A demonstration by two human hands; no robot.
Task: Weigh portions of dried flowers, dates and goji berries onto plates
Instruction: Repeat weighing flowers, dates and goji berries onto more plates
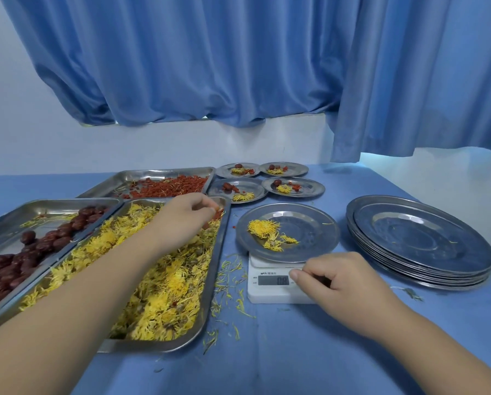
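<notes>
**Pinching goji, flowers-only plate on the scale**

L hand is out over the long rectangular steel tray of yellow dried flowers, fingertips pinched together on a few red-orange goji berries in that tray's far R corner. R hand is at the small white digital scale, mid-table on the blue-clothed table. Its fingers are curled in w/ nothing seen in them, thumb tip touching the scale front just R of the display, which reads "08" or so. Sitting on the scale: a round steel plate w/ a clump of yellow flowers on its L half.

Steel tray of dark red dates lies along the L edge, w/ a steel tray of more goji behind it. Four small filled plates sit toward the far edge. Stack of empty round steel plates at the R edge. Loose petals lie on the cloth betw. flower tray & scale.
</notes>
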